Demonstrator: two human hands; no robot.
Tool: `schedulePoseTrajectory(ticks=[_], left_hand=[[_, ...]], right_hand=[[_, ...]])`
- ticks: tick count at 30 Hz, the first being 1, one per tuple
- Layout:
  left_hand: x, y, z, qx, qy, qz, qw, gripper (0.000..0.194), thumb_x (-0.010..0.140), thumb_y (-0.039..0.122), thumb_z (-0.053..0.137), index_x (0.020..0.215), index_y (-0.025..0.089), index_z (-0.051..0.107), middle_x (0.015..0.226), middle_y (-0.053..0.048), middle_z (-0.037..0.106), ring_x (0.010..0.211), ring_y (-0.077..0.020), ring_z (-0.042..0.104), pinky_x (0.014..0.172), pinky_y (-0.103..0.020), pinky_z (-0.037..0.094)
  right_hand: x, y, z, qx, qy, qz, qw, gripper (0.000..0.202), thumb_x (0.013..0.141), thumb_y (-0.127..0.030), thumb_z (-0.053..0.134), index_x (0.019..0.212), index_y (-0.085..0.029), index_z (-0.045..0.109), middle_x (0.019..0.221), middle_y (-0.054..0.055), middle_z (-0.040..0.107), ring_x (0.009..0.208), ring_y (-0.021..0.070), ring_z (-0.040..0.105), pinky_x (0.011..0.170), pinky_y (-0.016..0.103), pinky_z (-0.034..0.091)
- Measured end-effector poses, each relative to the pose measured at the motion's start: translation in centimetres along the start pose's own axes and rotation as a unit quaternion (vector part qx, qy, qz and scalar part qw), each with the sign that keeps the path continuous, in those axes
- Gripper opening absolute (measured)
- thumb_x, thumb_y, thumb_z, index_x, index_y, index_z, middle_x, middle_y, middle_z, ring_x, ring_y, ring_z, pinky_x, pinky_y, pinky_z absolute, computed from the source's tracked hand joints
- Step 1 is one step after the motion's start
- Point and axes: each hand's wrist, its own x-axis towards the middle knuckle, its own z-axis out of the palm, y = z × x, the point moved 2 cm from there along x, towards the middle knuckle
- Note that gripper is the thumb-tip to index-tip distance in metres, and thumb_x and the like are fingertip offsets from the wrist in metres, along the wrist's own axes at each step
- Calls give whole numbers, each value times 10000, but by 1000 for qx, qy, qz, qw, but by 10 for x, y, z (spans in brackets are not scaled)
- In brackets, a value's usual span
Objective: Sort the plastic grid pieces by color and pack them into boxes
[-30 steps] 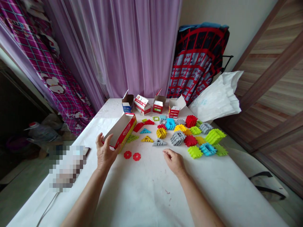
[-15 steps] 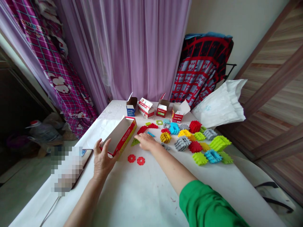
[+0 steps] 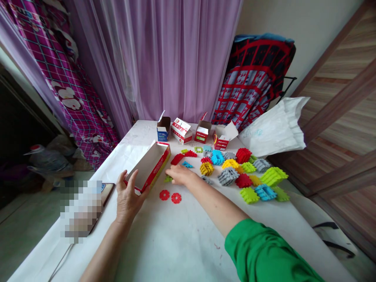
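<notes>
My left hand grips the near end of a shallow, open red and yellow cardboard box, thumb on one side and fingers at the other. The inside of the box is white. Just right of the box, my right hand is closed, its fingertips down on a green plastic building piece that they partly cover. Two red notched discs lie flat in front of it. Beyond the right hand are red pieces and a blue piece.
Stacked interlocking blocks in several colours, such as a grey stack, cover the table's right side. Small open boxes line the back, beside a white bag. A phone with a cable lies at the left edge.
My right hand has shifted slightly left and covers more of the green piece, while the blue piece behind it shows more fully. My left hand stays on the box.
</notes>
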Motion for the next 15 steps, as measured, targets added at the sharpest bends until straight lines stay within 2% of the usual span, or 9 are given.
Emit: schedulePoseTrajectory(ticks=[4,8,10,15], left_hand=[[-2,8,1,-6,-6,3,1000,616,792,434,684,1342,216,510,1429,-167,339,1311,-341,445,1075,-491,435],[-10,23,4,-7,-14,-1,1000,611,790,422,689,1342,225,515,1429,-162,357,1293,-337,456,1065,-492,439],[-16,30,5,-2,-25,-15,1000,619,788,408,693,1354,243,506,1442,-156,353,1307,-338,442,1058,-497,443],[-27,50,8,13,-22,-33,999,624,790,395,695,1362,243,496,1453,-159,342,1301,-336,443,1037,-491,459]], right_hand=[[-50,3,4,36,44,29,998,355,835,-200,628,1189,-227,622,1100,74,656,969,221,640,785,284,461],[-108,5,28,85,34,78,993,293,799,-120,618,1075,-212,640,1064,70,634,934,202,619,771,273,437],[-131,8,40,103,39,107,988,315,789,-90,604,1079,-210,634,1052,64,627,917,196,619,771,270,433],[-163,15,54,96,37,169,980,355,793,-61,567,1109,-214,621,1069,66,622,922,199,638,761,265,428]])
